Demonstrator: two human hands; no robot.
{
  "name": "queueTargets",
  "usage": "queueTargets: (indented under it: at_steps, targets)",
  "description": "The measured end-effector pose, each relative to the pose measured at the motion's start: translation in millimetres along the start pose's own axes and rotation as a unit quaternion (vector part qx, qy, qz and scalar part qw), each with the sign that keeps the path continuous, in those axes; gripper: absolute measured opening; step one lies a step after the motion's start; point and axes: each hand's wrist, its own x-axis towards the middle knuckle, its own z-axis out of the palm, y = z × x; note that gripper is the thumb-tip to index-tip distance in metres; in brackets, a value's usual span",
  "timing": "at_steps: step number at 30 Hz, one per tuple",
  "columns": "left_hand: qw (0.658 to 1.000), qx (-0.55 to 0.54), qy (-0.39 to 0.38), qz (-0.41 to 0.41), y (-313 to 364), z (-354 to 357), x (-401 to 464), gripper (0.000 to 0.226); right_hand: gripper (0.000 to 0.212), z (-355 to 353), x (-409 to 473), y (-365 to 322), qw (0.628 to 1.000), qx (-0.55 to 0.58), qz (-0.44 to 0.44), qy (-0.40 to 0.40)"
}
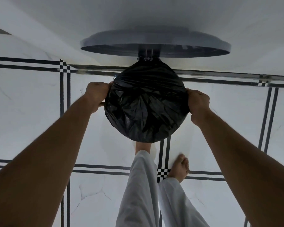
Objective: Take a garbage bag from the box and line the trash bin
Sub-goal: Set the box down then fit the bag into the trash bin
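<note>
I am gripping the bag (146, 102) at opposite sides of the bin's mouth, left hand (95, 94) and right hand (198, 104) curled on the plastic, stretching it over the rim under the raised lid (154, 45). Next, I judge, I should be tucking the edge down evenly all round. The bag is hiding the bin itself, and the box is out of view.

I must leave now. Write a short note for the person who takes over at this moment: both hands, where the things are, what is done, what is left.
Left hand grips the black garbage bag at the bin's left rim; right hand grips it at the right rim.
The bag is stretched over the whole mouth of the trash bin and sags inside. The lid stands open against the wall, one foot at the bin's base.
Done: bag taken, opened, fitted over the rim.
Left: press the edge down evenly, let go, close the lid.
The box is not in view.
</note>
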Motion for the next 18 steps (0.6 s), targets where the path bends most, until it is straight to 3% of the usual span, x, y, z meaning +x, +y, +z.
queueTargets:
  at_steps: [3,7,10,13,16,18]
  targets:
    - [1.0,-0.013,0.004,-0.005,13.5,1.1,4.9,0.015,0.024,3.6,-0.1,-8.9,0.999,0.001,-0.016,0.038]
    - [0.995,-0.086,-0.029,0.041,42.4,7.5,2.8,0.041,0.04,19.3,-11.6,-32.9,0.994,-0.006,-0.112,-0.013]
    - [0.996,-0.011,-0.058,0.07,57.9,18.5,-0.9,0.04,0.033,34.8,-8.0,-42.2,0.988,-0.065,-0.138,-0.036]
    - [0.995,0.031,-0.054,0.077,65.0,25.2,8.8,0.046,0.027,40.9,2.5,-52.9,0.993,-0.062,-0.091,-0.042]
    - [0.99,0.098,-0.087,0.049,76.5,31.0,14.0,0.068,0.018,44.7,16.6,-63.6,0.994,-0.095,-0.03,-0.05]
    - [0.983,0.149,-0.099,0.047,84.1,37.5,23.3,0.062,0.023,48.0,18.7,-71.4,0.992,-0.11,0.003,-0.057]
